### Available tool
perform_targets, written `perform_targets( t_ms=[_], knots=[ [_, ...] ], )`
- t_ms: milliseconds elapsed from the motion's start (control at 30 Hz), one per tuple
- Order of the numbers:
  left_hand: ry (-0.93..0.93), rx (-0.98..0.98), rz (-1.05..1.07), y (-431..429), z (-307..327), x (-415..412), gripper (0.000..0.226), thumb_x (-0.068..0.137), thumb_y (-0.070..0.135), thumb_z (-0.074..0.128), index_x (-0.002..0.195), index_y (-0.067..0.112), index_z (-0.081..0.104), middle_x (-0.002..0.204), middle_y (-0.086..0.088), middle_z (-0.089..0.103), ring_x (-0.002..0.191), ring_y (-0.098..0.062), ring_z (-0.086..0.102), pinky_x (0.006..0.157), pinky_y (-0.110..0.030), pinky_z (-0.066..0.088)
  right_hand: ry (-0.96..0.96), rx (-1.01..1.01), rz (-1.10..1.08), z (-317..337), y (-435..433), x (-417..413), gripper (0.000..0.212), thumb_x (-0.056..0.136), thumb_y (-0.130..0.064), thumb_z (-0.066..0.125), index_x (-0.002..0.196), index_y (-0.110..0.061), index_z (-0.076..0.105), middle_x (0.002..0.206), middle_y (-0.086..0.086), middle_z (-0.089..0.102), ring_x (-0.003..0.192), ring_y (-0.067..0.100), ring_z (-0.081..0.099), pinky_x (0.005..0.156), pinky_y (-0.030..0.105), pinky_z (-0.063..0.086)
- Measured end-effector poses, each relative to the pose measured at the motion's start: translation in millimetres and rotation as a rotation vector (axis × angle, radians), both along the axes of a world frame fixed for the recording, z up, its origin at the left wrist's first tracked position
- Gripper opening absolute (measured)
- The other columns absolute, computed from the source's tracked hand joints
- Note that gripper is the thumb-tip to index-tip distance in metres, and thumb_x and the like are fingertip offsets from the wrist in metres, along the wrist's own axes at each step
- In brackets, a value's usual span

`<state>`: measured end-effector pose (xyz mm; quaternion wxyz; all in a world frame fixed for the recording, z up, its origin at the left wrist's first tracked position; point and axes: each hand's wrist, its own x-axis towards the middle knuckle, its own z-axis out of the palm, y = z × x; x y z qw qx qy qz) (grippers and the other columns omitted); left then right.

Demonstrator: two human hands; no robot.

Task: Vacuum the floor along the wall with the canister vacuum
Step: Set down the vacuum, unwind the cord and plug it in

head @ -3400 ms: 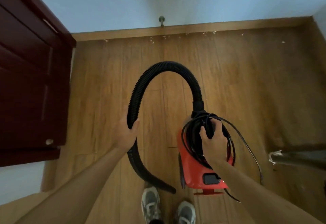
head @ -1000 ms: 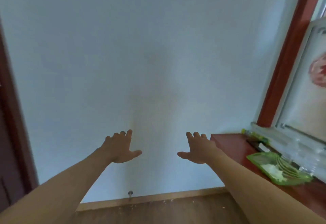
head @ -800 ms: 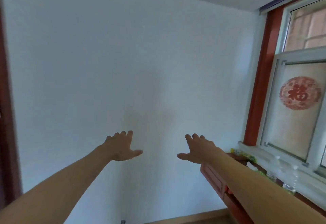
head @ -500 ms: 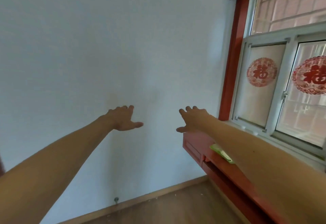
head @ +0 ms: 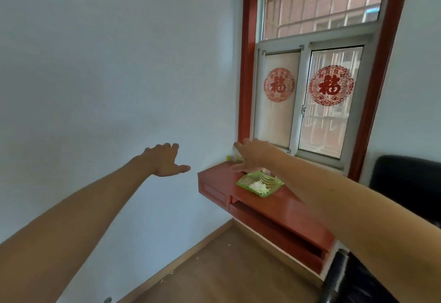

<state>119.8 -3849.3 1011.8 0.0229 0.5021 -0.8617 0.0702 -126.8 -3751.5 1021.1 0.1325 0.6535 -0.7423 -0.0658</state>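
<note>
1. Left hand point(head: 164, 159) is stretched out in front of the person, palm down, fingers straight and a little spread, thumb pointing right; it holds nothing and touches nothing.
2. The right hand point(head: 253, 153) is held out the same way just to the right of it, fingers relaxed and empty, though slightly blurred. It hangs over the far end of the red desk point(head: 281, 214).
3. Both bare forearms reach in from the near edge, level with each other and apart.
4. From where the view sits I cannot tell where the canister vacuum is.
5. The pale wall point(head: 95, 87) fills the left side, and the wooden floor point(head: 226, 276) shows at the bottom, with a wooden skirting board point(head: 191, 247) running between them towards the far corner.
6. A few white scraps point(head: 198, 258) lie on the floor close to the skirting board.
7. On the desk, below the right wrist, sits a green tray point(head: 262, 194) with something white point(head: 257, 186) in it.
8. Behind the desk is a window point(head: 303, 109) in a red frame, with two round red paper cuttings point(head: 331, 85) on its lower panes.
9. A black chair point(head: 405, 183) stands at the right edge, near the desk.
</note>
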Motion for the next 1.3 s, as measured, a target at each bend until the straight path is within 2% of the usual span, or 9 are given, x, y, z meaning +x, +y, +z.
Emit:
perform_targets(
  t_ms=[167, 300, 433, 600, 767, 967, 1100, 1300],
  knots=[
    [-0.037, 0.018, -0.155, -32.0, -5.3, -7.1, 0.091, 0.088, 0.073, 0.045, 0.153, 0.014, 0.024, 0.152, -0.009, 0.039, 0.137, -0.031, 0.041, 0.108, -0.048, 0.039, -0.044, 0.028, -0.148, -3.8, 5.4, 10.9, 0.085, 0.087, -0.068, 0.051, 0.151, -0.019, 0.025, 0.148, 0.012, 0.038, 0.135, 0.035, 0.039, 0.105, 0.050, 0.041],
    [-0.043, 0.038, -0.292, -41.0, -12.7, -25.5, 0.089, 0.087, 0.074, 0.046, 0.149, 0.013, 0.029, 0.147, -0.009, 0.044, 0.131, -0.031, 0.046, 0.104, -0.047, 0.042, -0.054, 0.046, -0.262, -2.9, 20.2, 10.4, 0.087, 0.088, -0.068, 0.050, 0.153, -0.018, 0.020, 0.152, 0.012, 0.033, 0.135, 0.035, 0.039, 0.105, 0.050, 0.040],
    [-0.055, 0.050, -0.381, -32.8, -24.0, -47.3, 0.085, 0.087, 0.072, 0.046, 0.148, 0.014, 0.032, 0.143, -0.010, 0.047, 0.127, -0.030, 0.049, 0.100, -0.045, 0.042, -0.054, 0.035, -0.358, 0.2, 47.0, -1.1, 0.086, 0.088, -0.068, 0.050, 0.152, -0.018, 0.022, 0.150, 0.011, 0.036, 0.134, 0.034, 0.041, 0.103, 0.050, 0.043],
    [-0.048, 0.056, -0.482, -8.6, -30.3, -85.7, 0.078, 0.090, 0.067, 0.047, 0.148, 0.016, 0.032, 0.142, -0.008, 0.049, 0.125, -0.028, 0.051, 0.098, -0.043, 0.043, -0.069, 0.044, -0.457, -9.3, 80.8, -26.8, 0.091, 0.088, -0.070, 0.047, 0.155, -0.019, 0.014, 0.157, 0.012, 0.028, 0.140, 0.036, 0.035, 0.108, 0.051, 0.039],
    [-0.050, 0.054, -0.513, 11.4, -36.9, -126.7, 0.090, 0.089, 0.070, 0.045, 0.156, 0.016, 0.020, 0.153, -0.009, 0.039, 0.137, -0.030, 0.042, 0.105, -0.047, 0.040, -0.138, 0.016, -0.490, -22.6, 111.1, -59.5, 0.088, 0.088, -0.068, 0.047, 0.154, -0.018, 0.018, 0.156, 0.012, 0.029, 0.140, 0.037, 0.033, 0.108, 0.051, 0.038],
    [-0.043, 0.049, -0.570, 32.3, -52.3, -171.0, 0.082, 0.088, 0.069, 0.049, 0.146, 0.013, 0.036, 0.149, -0.011, 0.044, 0.131, -0.031, 0.048, 0.102, -0.046, 0.044, -0.246, -0.022, -0.511, -66.4, 142.3, -100.1, 0.086, 0.087, -0.069, 0.049, 0.151, -0.018, 0.024, 0.150, 0.014, 0.038, 0.134, 0.037, 0.042, 0.104, 0.052, 0.042],
    [-0.053, 0.115, -0.606, 37.5, -83.8, -193.6, 0.079, 0.086, 0.070, 0.050, 0.141, 0.015, 0.039, 0.139, -0.009, 0.051, 0.123, -0.030, 0.053, 0.098, -0.048, 0.047, -0.326, 0.042, -0.552, -111.7, 161.1, -110.4, 0.086, 0.089, -0.068, 0.049, 0.153, -0.017, 0.022, 0.151, 0.013, 0.036, 0.134, 0.037, 0.042, 0.104, 0.051, 0.041],
    [-0.109, 0.212, -0.646, 35.5, -154.1, -222.5, 0.078, 0.089, 0.068, 0.049, 0.141, 0.011, 0.040, 0.145, -0.010, 0.047, 0.130, -0.030, 0.048, 0.099, -0.046, 0.046, -0.444, 0.130, -0.649, -195.0, 174.1, -115.7, 0.086, 0.090, -0.067, 0.047, 0.153, -0.016, 0.020, 0.152, 0.014, 0.035, 0.133, 0.038, 0.042, 0.103, 0.050, 0.043]
  ],
)
